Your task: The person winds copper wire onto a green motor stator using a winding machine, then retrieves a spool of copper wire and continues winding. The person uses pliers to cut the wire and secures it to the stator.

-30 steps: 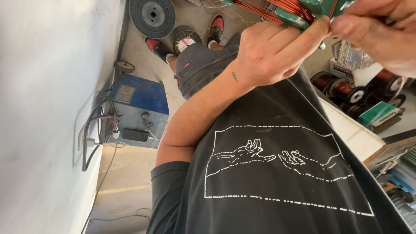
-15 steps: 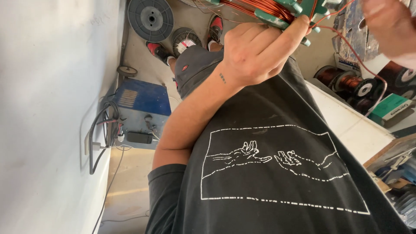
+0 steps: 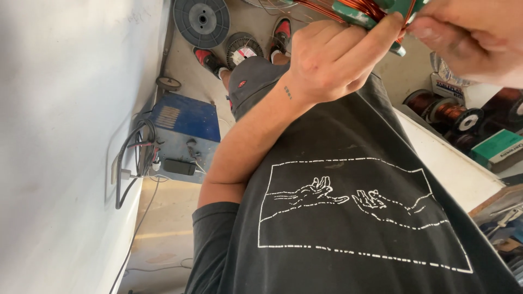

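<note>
Coil (image 3: 354,8) of copper wire on a green frame sits at the top edge of the view, mostly cut off, so its full shape cannot be made out. The left hand (image 3: 332,60) is curled under it, fingers closed up against the green frame and the copper strands. The right hand (image 3: 468,35) comes in from the upper right, blurred and partly out of frame; its fingertips are pinched together right at the coil, but whether they grip a strand cannot be told.

Below the hands, a dark shirt (image 3: 354,218) with a white line drawing of two reaching hands fills much of the picture and hides the floor beneath. Red-and-black shoes (image 3: 210,59) show beyond it.

At the right, a white bench (image 3: 452,169) carries copper spools (image 3: 447,111), a flat green box (image 3: 498,149) and a white label sheet behind them, too blurred to describe further. On the floor lie a grey reel (image 3: 201,20), a smaller spool (image 3: 243,49) and a blue machine (image 3: 182,133) with black cables (image 3: 131,163) running along the white wall (image 3: 65,136).
</note>
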